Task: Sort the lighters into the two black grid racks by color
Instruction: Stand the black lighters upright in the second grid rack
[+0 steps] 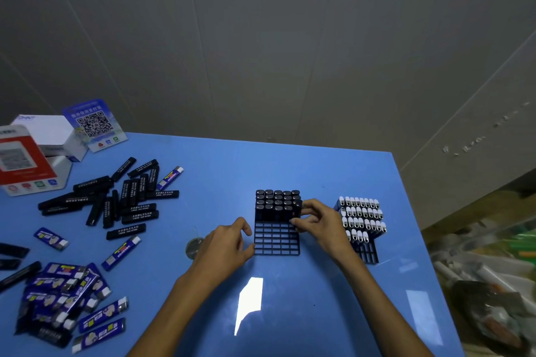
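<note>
At a blue table (pixel 290 165), a person's left hand (pixel 224 246) braces the near-left edge of a black grid rack (pixel 277 238), fingers loosely curled against its frame. The right hand (pixel 319 220) pinches a black lighter (pixel 297 211) at the rack's right side, beside the upright black lighters (far rows only). A second rack (pixel 367 251) of blue lighters (pixel 361 216) stands just right. Loose black lighters (pixel 116 197) and blue ones (pixel 66 293) lie scattered left.
</note>
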Available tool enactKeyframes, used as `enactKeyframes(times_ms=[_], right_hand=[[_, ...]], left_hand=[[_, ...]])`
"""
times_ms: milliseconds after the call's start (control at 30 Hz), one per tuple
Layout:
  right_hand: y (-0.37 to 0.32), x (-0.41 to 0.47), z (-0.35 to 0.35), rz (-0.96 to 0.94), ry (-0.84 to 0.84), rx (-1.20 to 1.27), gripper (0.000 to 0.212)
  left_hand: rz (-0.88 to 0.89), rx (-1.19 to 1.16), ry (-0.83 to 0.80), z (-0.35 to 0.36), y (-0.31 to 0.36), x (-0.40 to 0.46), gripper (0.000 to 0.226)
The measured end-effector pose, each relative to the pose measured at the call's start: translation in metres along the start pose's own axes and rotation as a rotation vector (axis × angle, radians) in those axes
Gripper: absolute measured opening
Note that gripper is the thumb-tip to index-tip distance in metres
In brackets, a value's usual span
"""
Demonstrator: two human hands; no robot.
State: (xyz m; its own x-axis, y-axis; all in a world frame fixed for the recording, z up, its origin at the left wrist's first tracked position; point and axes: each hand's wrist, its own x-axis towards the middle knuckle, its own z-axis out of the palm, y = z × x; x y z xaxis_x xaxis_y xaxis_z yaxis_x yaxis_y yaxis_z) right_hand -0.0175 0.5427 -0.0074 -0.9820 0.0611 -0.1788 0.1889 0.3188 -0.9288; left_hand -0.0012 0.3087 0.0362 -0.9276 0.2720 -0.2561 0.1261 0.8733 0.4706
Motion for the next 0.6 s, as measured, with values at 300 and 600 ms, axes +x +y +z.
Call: enactKeyframes(times_ms=[300,600], right_hand=[[0.003,0.002,-0.004,-0.007,0.023,-0.025,0.019],[0.011,0.007,-0.007,-0.059,0.068,-0.128,0.016]], left_hand=[[-0.002,0.008,-0.004,0.001,-0.003,0.001,0.019],[0.005,-0.002,0.010,0.002,-0.001,0.002,0.022]])
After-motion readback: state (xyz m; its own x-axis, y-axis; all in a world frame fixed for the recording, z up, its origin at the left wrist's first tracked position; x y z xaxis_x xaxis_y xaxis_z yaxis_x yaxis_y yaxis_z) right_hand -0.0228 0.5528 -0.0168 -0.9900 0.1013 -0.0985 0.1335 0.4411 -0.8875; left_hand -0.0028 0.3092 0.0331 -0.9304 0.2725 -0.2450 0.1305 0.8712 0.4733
